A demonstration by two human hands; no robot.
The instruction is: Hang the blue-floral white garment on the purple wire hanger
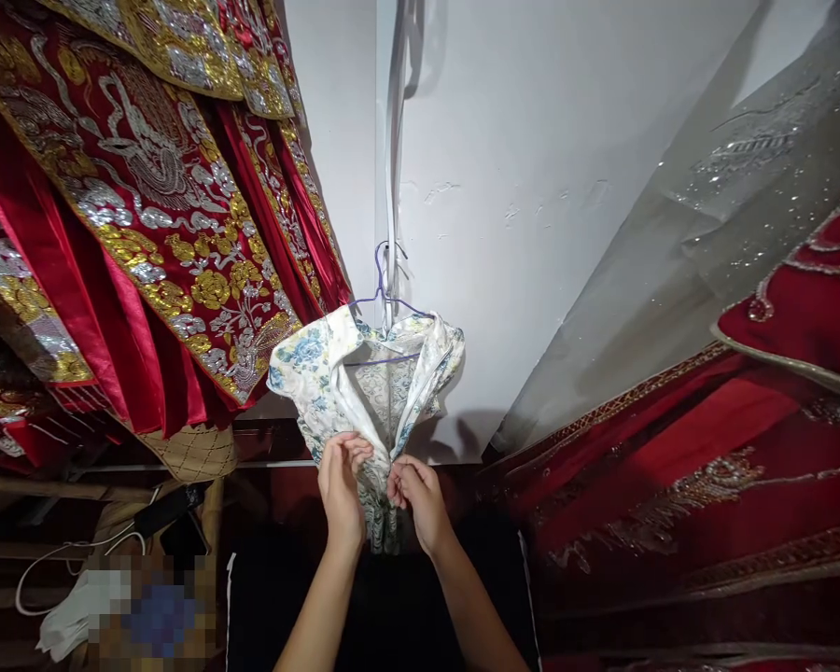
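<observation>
White wall behind, floral garment on hanger, left hand and right hand fingers pinching its front edges

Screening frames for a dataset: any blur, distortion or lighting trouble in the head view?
Head view: wide-angle stretch bends the red embroidered robes and the wall's edges; a pixelated patch masks the lower left; the bottom is dark, while the white wall is bright with a soft shadow behind the hanger. Left hand, right hand and floral garment are sharp.
</observation>
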